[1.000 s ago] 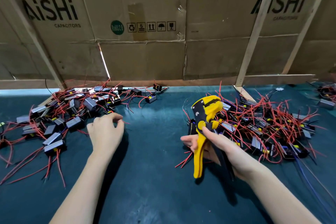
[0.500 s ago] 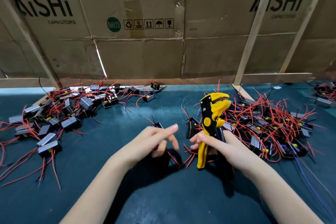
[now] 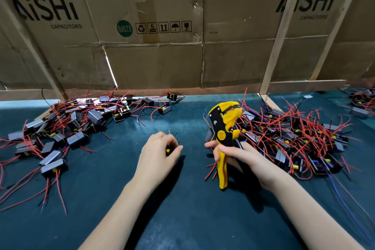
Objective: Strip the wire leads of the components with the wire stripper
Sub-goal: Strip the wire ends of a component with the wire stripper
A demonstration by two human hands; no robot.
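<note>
A heap of components (image 3: 60, 128) with red leads was seen well to the left of the left grip, spread on the dark surface (image 3: 182, 219), probably set apart as one batch. The left hand (image 3: 158, 154) was curled around a small component (image 3: 168, 150), of which only a yellow part and two lead tips above the knuckles showed; it was likely held so that the leads could be offered to the tool. Just right of that grip, and apart from it, the wire stripper (image 3: 223, 134) was held upright by its handles in the right hand (image 3: 243, 156), its head open toward the right. Behind and to the right of that grip a second tangled heap (image 3: 294, 138) was kept within reach.
</note>
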